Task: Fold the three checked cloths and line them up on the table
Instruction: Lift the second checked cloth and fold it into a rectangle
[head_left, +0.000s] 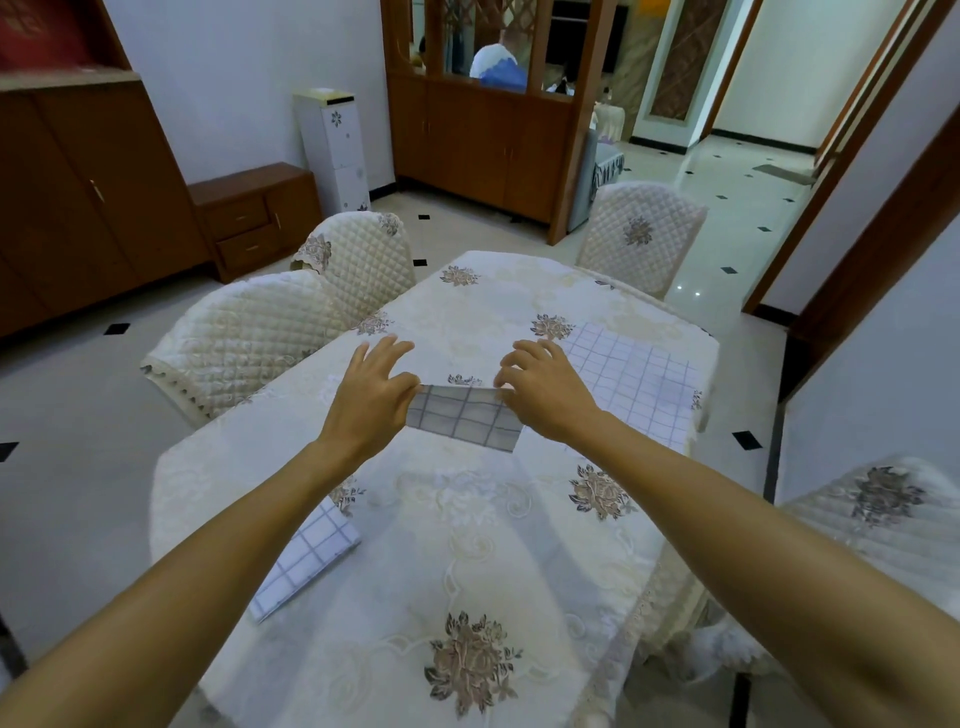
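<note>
Grey cloth (462, 422) is stretching sideways, long side across. Left hand (370, 402) and right hand (540, 397) are pinching its top corners, I think.

No legible text, labels, brand names, numbers or signs anywhere in view.
</note>
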